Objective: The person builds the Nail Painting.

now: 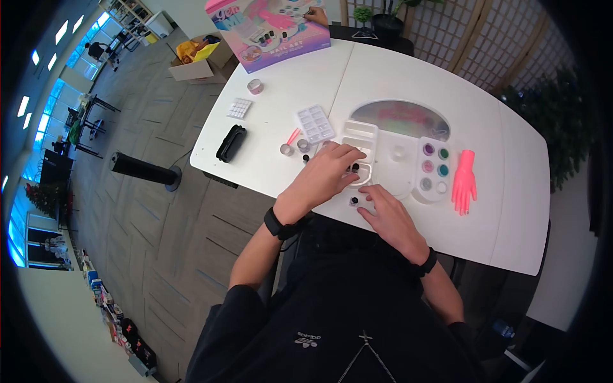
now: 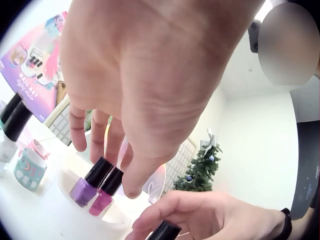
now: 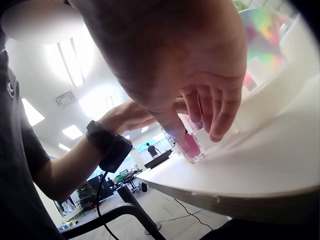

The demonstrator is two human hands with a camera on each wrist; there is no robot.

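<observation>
My left hand (image 1: 327, 171) is over the front end of a white tray (image 1: 363, 182), thumb and fingers apart around a black bottle cap (image 1: 355, 168). In the left wrist view, a purple nail polish bottle (image 2: 84, 194) and a pink nail polish bottle (image 2: 101, 202) stand tilted in the tray's cup, the thumb right beside the pink one's cap. Low at the table's front edge is my right hand (image 1: 394, 220), its thumb and fingers spread near another pink nail polish bottle (image 3: 191, 149) standing on the table. The thumb hides that bottle's cap in the right wrist view.
A palette of colored pots (image 1: 427, 166) and a pink model hand (image 1: 467, 182) lie to the right. To the left are a white compartment tray (image 1: 315, 124), small jars (image 1: 287, 150), a black case (image 1: 231, 143) and a white block (image 1: 239, 108). The nail art box (image 1: 274, 35) stands behind.
</observation>
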